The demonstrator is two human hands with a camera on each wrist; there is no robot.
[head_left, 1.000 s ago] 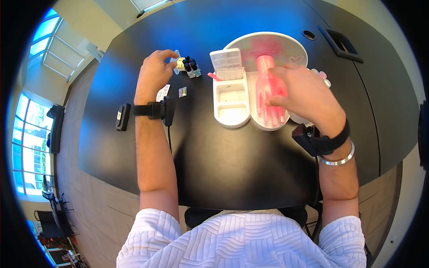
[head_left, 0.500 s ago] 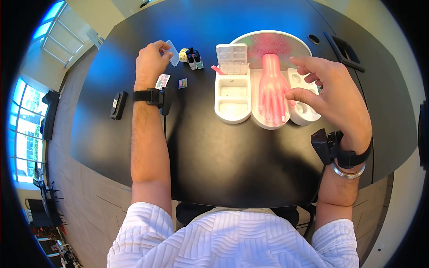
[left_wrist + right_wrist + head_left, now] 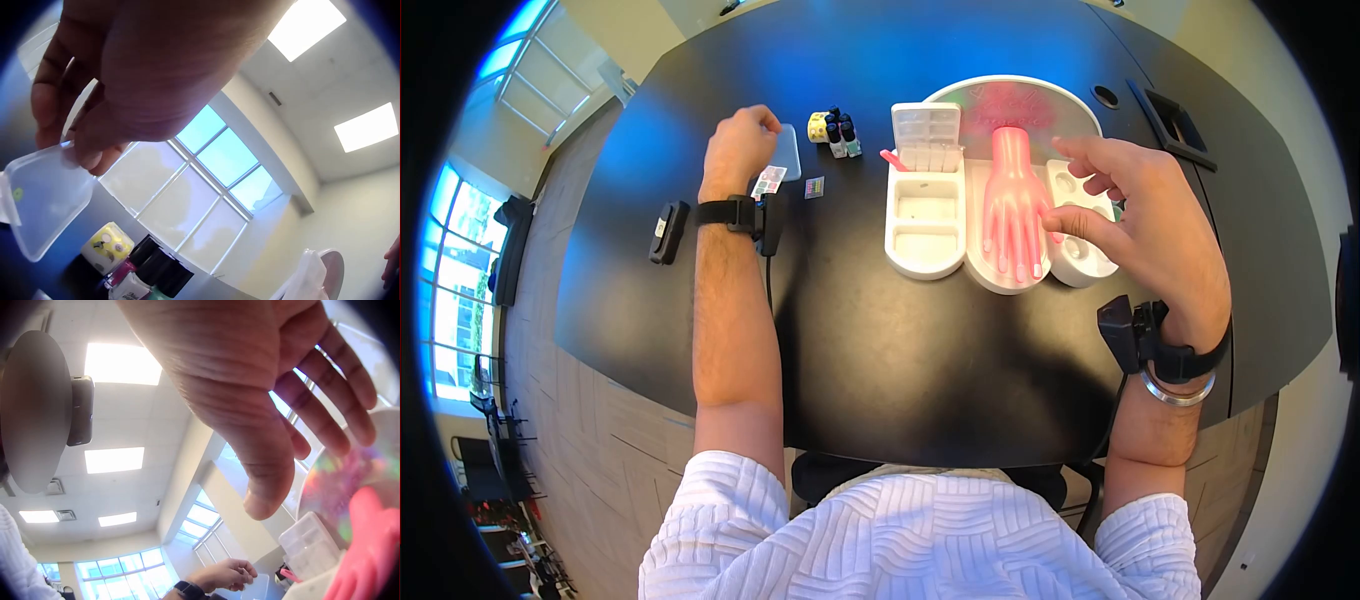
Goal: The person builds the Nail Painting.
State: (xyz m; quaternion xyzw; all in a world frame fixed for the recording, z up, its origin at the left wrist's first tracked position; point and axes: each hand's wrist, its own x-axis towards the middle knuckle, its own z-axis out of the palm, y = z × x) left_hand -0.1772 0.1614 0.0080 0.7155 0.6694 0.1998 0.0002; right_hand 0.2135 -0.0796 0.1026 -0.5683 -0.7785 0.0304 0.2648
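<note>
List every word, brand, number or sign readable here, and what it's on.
Nothing reads with certainty.
Round backboard: pink script, blurred; the first word may be "Hello".
White nail polish bottle: label lettering too small and blurred.
Black case-like object on the left: white label, too small to read.
Translucent plastic piece in the left hand: no readable text.

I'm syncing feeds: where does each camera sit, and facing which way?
Head: worn on the head, facing forward and down at the table; left hand, right hand, white shirt show.
Left wrist: worn there, tilted up past the left hand toward clear plastic piece, bottles, windows.
Right wrist: worn there, tilted up past the right hand toward pink model hand, ceiling; left hand, shirt show.
Shared, head and right wrist: pink model hand.
</note>
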